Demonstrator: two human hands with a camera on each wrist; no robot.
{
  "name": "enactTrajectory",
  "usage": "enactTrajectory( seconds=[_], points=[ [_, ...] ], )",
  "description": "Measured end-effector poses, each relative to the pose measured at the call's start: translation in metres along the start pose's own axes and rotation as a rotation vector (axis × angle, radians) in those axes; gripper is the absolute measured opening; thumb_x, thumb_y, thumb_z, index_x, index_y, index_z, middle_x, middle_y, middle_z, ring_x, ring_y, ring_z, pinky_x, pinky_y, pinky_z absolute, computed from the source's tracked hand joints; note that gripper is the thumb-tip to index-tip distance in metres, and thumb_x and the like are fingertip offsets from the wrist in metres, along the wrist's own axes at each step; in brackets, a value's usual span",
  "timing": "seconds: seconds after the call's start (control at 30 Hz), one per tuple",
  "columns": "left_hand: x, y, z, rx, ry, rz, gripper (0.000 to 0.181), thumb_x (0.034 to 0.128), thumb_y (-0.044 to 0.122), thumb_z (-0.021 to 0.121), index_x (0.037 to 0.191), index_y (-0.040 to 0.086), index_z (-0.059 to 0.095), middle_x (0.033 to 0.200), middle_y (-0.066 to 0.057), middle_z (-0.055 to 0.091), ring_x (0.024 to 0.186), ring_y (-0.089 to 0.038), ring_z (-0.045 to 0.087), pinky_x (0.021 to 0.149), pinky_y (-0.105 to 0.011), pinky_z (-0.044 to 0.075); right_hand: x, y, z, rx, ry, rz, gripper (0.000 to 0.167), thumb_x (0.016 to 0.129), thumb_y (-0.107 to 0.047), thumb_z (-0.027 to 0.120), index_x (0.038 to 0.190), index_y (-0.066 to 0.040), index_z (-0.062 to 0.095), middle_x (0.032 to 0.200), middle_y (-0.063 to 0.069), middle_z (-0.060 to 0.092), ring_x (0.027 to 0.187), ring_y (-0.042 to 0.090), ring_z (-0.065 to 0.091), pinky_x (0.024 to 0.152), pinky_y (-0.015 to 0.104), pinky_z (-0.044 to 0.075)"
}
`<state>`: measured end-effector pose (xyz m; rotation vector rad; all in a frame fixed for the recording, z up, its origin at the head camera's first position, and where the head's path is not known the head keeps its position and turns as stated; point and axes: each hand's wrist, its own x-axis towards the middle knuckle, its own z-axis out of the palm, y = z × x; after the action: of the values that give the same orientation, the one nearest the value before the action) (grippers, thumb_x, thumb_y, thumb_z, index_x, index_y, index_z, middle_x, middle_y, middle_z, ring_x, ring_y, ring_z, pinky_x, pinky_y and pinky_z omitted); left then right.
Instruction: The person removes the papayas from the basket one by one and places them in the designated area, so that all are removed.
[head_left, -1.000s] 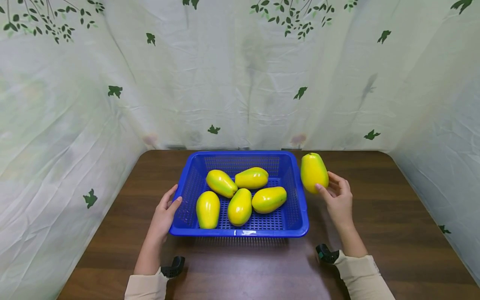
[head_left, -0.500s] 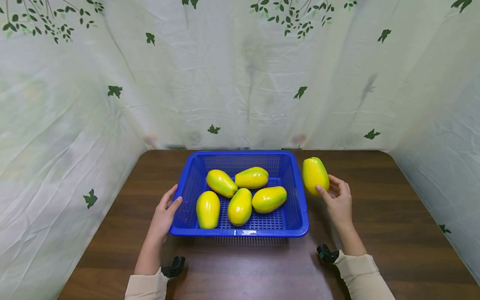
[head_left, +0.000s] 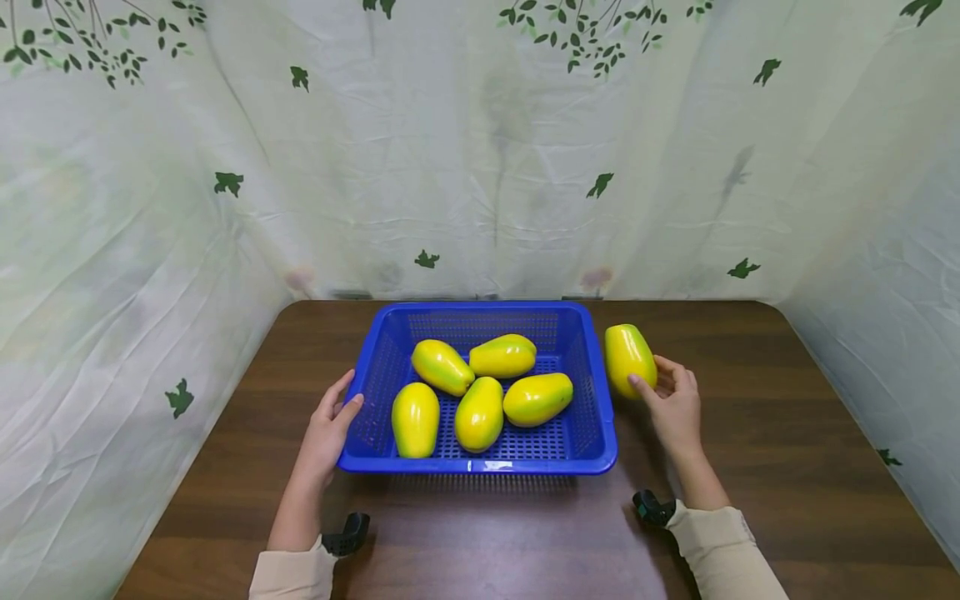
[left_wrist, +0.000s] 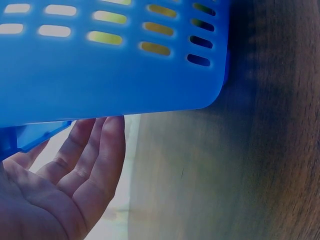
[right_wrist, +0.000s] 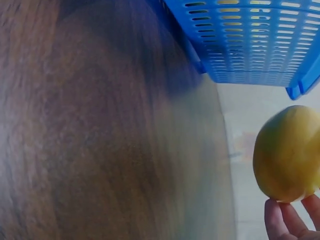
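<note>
A blue plastic basket (head_left: 480, 468) with slotted walls rests on the brown table. Several yellow-green papayas lie apart or touching on its floor, one of them at the front left (head_left: 416, 420). My left hand (head_left: 328, 429) is at the basket's left rim, thumb over the top edge; in the left wrist view its fingers (left_wrist: 111, 145) touch the outer wall below. Just right of the basket, my right hand (head_left: 675, 412) holds another papaya (head_left: 628, 358) between thumb and fingers, tilted and apart from the rim. The right wrist view shows that papaya (right_wrist: 285, 155) above the fingertips.
The wood-grain table (head_left: 787, 467) extends on both sides of the basket and in front of it. A pale cloth (head_left: 480, 167) printed with leaves hangs behind and at the sides. Black devices sit at both wrists, one on the right (head_left: 654, 507).
The right hand has lowered the held papaya slightly toward me, its top tipping away from view. The left hand, the basket and the papayas inside have kept their places.
</note>
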<state>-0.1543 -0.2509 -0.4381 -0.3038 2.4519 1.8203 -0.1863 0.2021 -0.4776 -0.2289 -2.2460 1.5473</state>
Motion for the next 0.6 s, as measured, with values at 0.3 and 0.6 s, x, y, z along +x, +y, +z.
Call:
enactTrajectory(
  seconds=[0.3, 0.6],
  points=[
    [0.0, -0.0008, -0.0002, 0.01, 0.0, -0.002, 0.058, 0.0919, 0.045, 0.043, 0.143, 0.028, 0.021, 0.122, -0.019, 0.045, 0.097, -0.03, 0.053, 0.078, -0.037, 0.048, 0.0014, 0.0057, 0.001, -0.083, -0.008, 0.018, 0.055, 0.079, -0.03, 0.069, 0.12, 0.001, 0.05, 0.107, 0.015, 0.043, 0.097, 0.026, 0.052, 0.071, 0.008, 0.04],
    [-0.001, 0.0006, 0.0003, 0.009, 0.003, 0.003, 0.058, 0.0923, 0.044, 0.043, 0.143, 0.028, 0.021, 0.121, -0.02, 0.045, 0.096, -0.03, 0.054, 0.077, -0.037, 0.048, 0.0008, 0.0082, 0.0035, -0.14, -0.02, 0.024, 0.054, 0.079, -0.028, 0.069, 0.12, 0.003, 0.049, 0.106, 0.018, 0.042, 0.095, 0.029, 0.051, 0.081, 0.036, 0.045]
  ],
)
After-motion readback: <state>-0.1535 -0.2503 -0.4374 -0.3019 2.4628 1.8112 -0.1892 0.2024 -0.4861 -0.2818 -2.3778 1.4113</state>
